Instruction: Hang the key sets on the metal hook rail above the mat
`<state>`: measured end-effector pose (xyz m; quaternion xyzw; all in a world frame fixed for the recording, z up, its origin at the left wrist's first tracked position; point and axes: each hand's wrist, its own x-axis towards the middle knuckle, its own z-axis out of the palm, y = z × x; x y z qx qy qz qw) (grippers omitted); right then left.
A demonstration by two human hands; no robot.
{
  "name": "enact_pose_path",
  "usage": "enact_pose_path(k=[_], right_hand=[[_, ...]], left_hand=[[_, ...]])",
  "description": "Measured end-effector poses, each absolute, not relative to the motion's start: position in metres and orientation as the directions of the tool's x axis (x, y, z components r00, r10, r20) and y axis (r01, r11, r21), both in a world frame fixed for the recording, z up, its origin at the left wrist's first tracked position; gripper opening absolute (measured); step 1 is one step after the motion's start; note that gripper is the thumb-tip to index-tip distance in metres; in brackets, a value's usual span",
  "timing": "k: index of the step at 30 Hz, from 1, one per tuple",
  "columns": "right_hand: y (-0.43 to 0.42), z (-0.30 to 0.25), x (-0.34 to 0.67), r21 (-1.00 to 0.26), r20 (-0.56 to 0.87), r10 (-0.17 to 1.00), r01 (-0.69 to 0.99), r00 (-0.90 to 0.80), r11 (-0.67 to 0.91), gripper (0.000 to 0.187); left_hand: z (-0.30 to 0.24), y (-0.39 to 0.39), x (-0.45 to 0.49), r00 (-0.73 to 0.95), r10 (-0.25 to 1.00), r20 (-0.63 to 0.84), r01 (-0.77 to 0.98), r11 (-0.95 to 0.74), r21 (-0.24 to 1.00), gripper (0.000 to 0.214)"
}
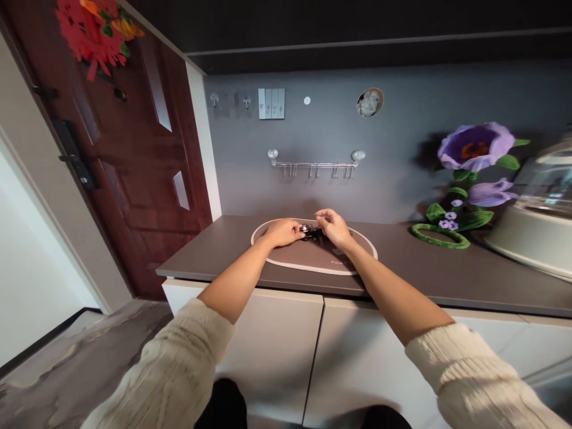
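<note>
Both my arms reach out over a brown cabinet top (214, 256). My left hand (283, 231) and my right hand (333, 228) meet above an oval brown mat with a white rim (313, 262). Between them lies a small dark bunch, perhaps keys (310, 232). The fingers of both hands are curled and pinch this bunch from either side. I cannot make out its parts.
A rail of hooks (313, 167) hangs on the grey wall behind the mat. Purple artificial flowers (473, 173) stand at the right, beside a large domed appliance (536, 220). A dark red door (129, 155) stands at the left. White cabinet doors (277, 351) are below the counter.
</note>
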<state>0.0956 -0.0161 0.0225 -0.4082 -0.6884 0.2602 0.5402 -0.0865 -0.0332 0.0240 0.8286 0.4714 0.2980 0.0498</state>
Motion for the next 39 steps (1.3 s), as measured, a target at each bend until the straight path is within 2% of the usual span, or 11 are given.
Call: enact_pose_path(k=[4, 10, 19, 24, 27, 31, 39], right_hand=[[-0.02, 0.025, 0.094, -0.688, 0.596, 0.8, 0.47, -0.069, 0.553, 0.017], [-0.024, 0.025, 0.092, -0.634, 0.612, 0.786, 0.537, -0.092, 0.556, 0.017], [-0.023, 0.018, 0.092, -0.617, 0.611, 0.789, 0.581, -0.071, 0.531, 0.016], [-0.023, 0.015, 0.09, -0.605, 0.604, 0.792, 0.595, -0.09, 0.529, 0.016], [-0.024, 0.015, 0.09, -0.602, 0.6, 0.794, 0.599, -0.097, 0.528, 0.016], [-0.025, 0.015, 0.089, -0.598, 0.594, 0.797, 0.604, -0.108, 0.527, 0.017], [-0.028, 0.016, 0.088, -0.57, 0.619, 0.773, 0.597, -0.14, 0.565, 0.015]], left_hand=[[0.025, -0.035, -0.091, 0.417, 0.825, 0.38, 0.78, -0.54, 0.317, 0.023], [0.021, -0.028, -0.094, 0.401, 0.845, 0.353, 0.791, -0.514, 0.332, 0.024], [0.017, -0.02, -0.096, 0.411, 0.799, 0.438, 0.812, -0.54, 0.223, 0.031], [0.02, -0.02, -0.094, 0.374, 0.759, 0.533, 0.798, -0.556, 0.232, 0.027], [0.022, -0.021, -0.093, 0.334, 0.755, 0.564, 0.773, -0.562, 0.295, 0.025], [0.025, -0.023, -0.093, 0.275, 0.776, 0.568, 0.667, -0.579, 0.468, 0.023], [0.026, -0.022, -0.09, 0.163, 0.852, 0.497, 0.306, -0.522, 0.796, 0.02]])
